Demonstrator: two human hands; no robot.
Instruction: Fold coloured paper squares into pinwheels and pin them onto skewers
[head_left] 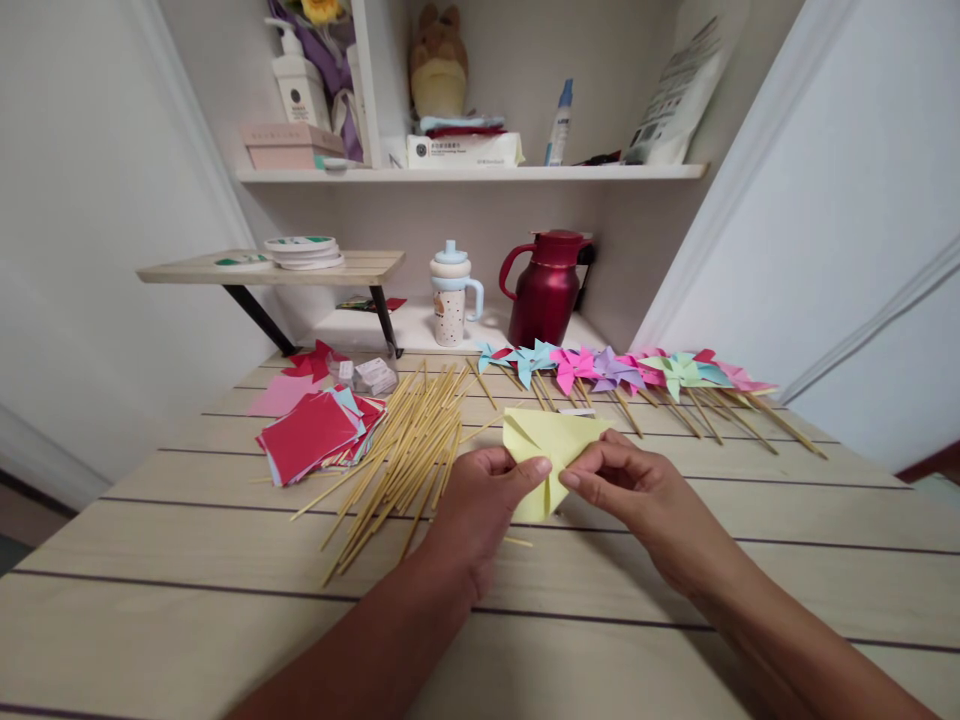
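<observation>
A pale yellow sheet of paper [559, 433], partly folded or curled inward, is held up above the table. My left hand [491, 500] pinches it from the left, its thumb pressed on the paper's middle. From the right, my right hand [626, 485] grips the paper between thumb and fingers near the same spot. Just left of my hands lies a loose heap of thin wooden sticks [409, 450]. Behind and to the right, a row of finished paper pinwheels [574, 368] on sticks rests on the table.
A stack of coloured paper squares [311, 435] lies left of the sticks, with a clear container of small pieces [375, 375] behind. A red thermos jug [547, 290] and a speckled cup [450, 305] stand at the back. A raised wooden shelf [360, 265] holds white tape rolls [304, 250].
</observation>
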